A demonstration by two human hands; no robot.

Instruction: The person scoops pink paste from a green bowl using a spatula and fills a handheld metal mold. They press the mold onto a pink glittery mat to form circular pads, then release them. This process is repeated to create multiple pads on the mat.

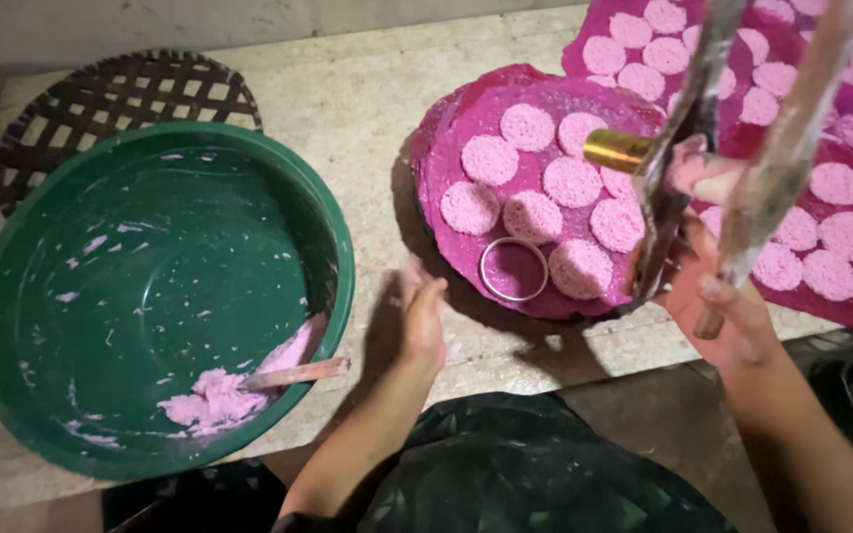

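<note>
A small food-making workshop, perhaps a home one, is suggested: a rough, stained stone worktop [367, 109] is loaded with a big green basin [71, 395] of pink paste, woven trays [111, 94] (one dark and bare), and magenta sheets [545, 99] set with rows of pink discs [528, 126].

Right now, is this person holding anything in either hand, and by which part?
The right hand grips two long paste-smeared sticks at their lower ends. The left hand holds nothing, hovering beside the round tray of pink discs.
</note>
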